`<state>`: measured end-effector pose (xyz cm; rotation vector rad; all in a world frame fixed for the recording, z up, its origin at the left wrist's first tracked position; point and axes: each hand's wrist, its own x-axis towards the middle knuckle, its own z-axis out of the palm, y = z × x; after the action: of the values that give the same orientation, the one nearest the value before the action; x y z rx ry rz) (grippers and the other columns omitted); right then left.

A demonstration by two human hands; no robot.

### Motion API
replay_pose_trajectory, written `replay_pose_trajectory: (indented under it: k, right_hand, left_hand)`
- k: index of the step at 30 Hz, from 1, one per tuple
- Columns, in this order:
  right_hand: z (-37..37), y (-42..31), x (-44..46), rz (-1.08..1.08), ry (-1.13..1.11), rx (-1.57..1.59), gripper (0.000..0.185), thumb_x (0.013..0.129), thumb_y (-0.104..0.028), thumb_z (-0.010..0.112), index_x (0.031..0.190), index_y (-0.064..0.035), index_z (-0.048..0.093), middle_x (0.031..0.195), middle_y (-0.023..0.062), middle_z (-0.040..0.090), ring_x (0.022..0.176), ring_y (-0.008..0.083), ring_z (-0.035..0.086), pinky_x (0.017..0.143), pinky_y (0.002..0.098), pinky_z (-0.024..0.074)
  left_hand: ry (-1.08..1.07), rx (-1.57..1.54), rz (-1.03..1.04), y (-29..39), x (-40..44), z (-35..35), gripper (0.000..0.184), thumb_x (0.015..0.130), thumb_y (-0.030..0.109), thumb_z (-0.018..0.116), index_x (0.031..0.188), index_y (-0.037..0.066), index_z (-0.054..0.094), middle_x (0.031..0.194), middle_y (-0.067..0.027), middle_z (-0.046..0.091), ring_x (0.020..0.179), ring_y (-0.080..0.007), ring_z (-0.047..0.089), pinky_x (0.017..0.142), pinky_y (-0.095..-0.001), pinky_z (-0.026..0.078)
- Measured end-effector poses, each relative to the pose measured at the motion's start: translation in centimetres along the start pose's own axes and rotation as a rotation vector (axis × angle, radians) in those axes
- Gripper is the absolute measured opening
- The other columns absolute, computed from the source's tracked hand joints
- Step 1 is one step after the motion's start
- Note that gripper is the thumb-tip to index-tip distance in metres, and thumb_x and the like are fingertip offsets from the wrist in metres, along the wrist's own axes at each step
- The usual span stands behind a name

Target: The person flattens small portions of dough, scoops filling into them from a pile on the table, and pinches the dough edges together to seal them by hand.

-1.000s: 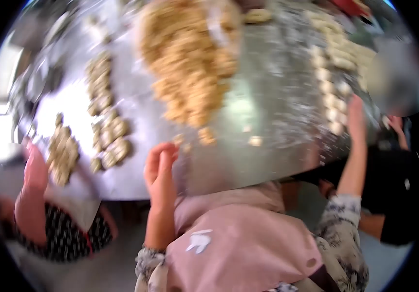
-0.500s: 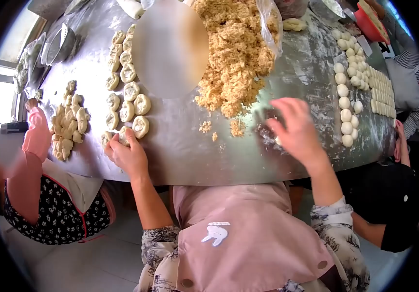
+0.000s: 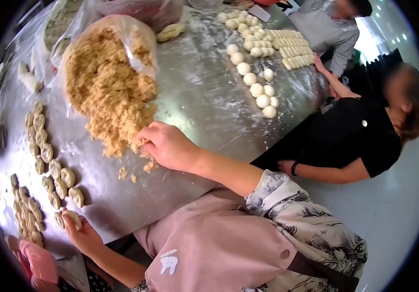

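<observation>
My right hand (image 3: 170, 147) reaches into the lower edge of a heap of crumbly golden filling (image 3: 109, 80), fingers pinched on some of it. The heap spills out of a clear plastic bag (image 3: 145, 46) onto the metal table (image 3: 190, 104). At the lower left, my left hand (image 3: 82, 234) has its fingers around a pale dough piece (image 3: 74, 220) at the near end of the rows. Several shaped dough pieces (image 3: 67, 177) lie in rows just beyond it. Small crumbs of filling (image 3: 123, 173) are scattered below the heap.
Round white dough balls (image 3: 256, 90) stand in a line at the right, near flat dough strips (image 3: 294, 57). A person in black (image 3: 350, 131) is at the right edge, another in grey (image 3: 326, 29) behind. A pink sleeve (image 3: 41, 260) shows at lower left, beside more dough pieces (image 3: 27, 209).
The view has swung toward the right. My right hand has moved left to the filling and closed on some. My left hand remains at the end of the dough rows.
</observation>
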<state>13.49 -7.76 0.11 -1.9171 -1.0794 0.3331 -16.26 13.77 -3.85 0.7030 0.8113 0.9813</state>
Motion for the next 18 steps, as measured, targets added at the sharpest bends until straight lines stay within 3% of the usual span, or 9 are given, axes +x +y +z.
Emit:
replay_pose_trajectory:
  k: [1,4,6,8,10,12,15,18]
  right_hand:
    - [-0.4,-0.1,-0.2,0.019,0.040,0.047,0.016,0.080,-0.003,0.064,0.096,-0.0044,0.063,0.083,0.0129,0.060,0.080,0.0290,0.060,0.070,0.0379,0.0501]
    - [-0.8,1.0,-1.1,0.122,0.043,0.051,0.020,0.079,0.000,0.064,0.098,-0.0048,0.063,0.087,0.0135,0.060,0.080,0.0296,0.061,0.071,0.0366,0.0502]
    - [-0.2,2.4,-2.3,0.136,0.028,0.046,0.021,0.079,0.000,0.063,0.099,-0.0055,0.064,0.091,0.0145,0.060,0.081,0.0301,0.061,0.073,0.0367,0.0503]
    - [-0.3,2.8,-2.7,0.133,0.027,0.024,0.023,0.079,0.000,0.063,0.101,-0.0061,0.064,0.095,0.0154,0.060,0.082,0.0308,0.061,0.074,0.0367,0.0504]
    - [-0.8,2.8,-2.9,0.119,0.044,-0.005,0.026,0.079,0.001,0.062,0.103,-0.0068,0.064,0.098,0.0162,0.060,0.084,0.0315,0.062,0.075,0.0368,0.0503]
    - [-1.0,3.2,-3.1,0.104,0.078,-0.057,0.027,0.078,0.000,0.062,0.104,-0.0063,0.064,0.098,0.0161,0.060,0.083,0.0321,0.061,0.075,0.0377,0.0503]
    - [0.2,4.1,-3.0,0.038,0.039,-0.192,0.030,0.077,0.000,0.062,0.106,-0.0051,0.063,0.097,0.0162,0.060,0.082,0.0332,0.061,0.075,0.0390,0.0501]
    - [0.1,4.4,-2.9,0.030,0.020,-0.222,0.024,0.077,-0.002,0.061,0.101,-0.0042,0.064,0.091,0.0164,0.060,0.080,0.0350,0.060,0.073,0.0412,0.0502]
  left_hand:
    - [-0.125,-0.115,-0.062,-0.1,-0.2,0.6,0.036,0.098,0.017,0.054,0.126,-0.005,0.051,0.107,-0.0074,0.060,0.080,-0.0120,0.056,0.070,-0.0254,0.046]
    - [-0.319,-0.324,-0.242,-0.8,-1.7,5.2,0.032,0.098,0.017,0.054,0.120,-0.005,0.053,0.111,-0.0125,0.059,0.094,-0.0212,0.056,0.077,-0.0297,0.048]
    - [-0.436,-0.338,-0.320,-1.7,-2.7,7.8,0.031,0.099,0.019,0.051,0.122,-0.001,0.052,0.120,-0.0166,0.055,0.111,-0.0275,0.055,0.092,-0.0359,0.049]
    - [-0.304,-0.351,-0.409,-2.5,-4.3,11.0,0.030,0.099,0.019,0.050,0.123,0.001,0.050,0.121,-0.0157,0.054,0.110,-0.0270,0.056,0.092,-0.0356,0.051]
    - [-0.416,-0.406,-0.517,-4.0,-4.7,11.5,0.030,0.099,0.018,0.050,0.124,0.003,0.048,0.118,-0.0147,0.055,0.107,-0.0257,0.059,0.088,-0.0334,0.054]
    - [-0.407,-0.440,-0.644,-4.9,-5.7,12.5,0.028,0.098,0.018,0.051,0.122,0.003,0.047,0.115,-0.0145,0.055,0.094,-0.0231,0.062,0.078,-0.0297,0.058]
    - [-0.428,-0.326,-0.673,-6.0,-6.9,13.5,0.026,0.096,0.015,0.056,0.118,0.003,0.048,0.110,-0.0141,0.056,0.086,-0.0232,0.063,0.065,-0.0261,0.058]
    - [-0.375,-0.176,-0.660,-6.7,-7.7,14.8,0.023,0.096,0.015,0.056,0.115,0.003,0.050,0.108,-0.0139,0.057,0.084,-0.0230,0.064,0.064,-0.0257,0.058]
